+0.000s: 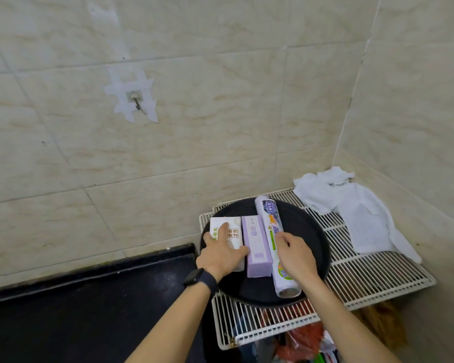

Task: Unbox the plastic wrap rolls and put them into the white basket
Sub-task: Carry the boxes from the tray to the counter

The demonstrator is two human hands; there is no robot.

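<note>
A round black tray (307, 231) sits on a white wire rack (372, 273). On it lie a white box (227, 227), a purple box (256, 244) and a long plastic wrap roll (271, 231) in a printed wrapper, side by side. My left hand (220, 252) rests on the white box, fingers spread over its top and thumb against its near right side. My right hand (294, 254) lies on the roll's middle with fingers curled around it. No white basket shows in view.
A crumpled white cloth (351, 205) lies on the rack's far right corner. A black countertop (89, 310) spans the lower left. Tiled walls meet at the right; a taped hook (136, 102) hangs on the wall. Coloured items lie under the rack.
</note>
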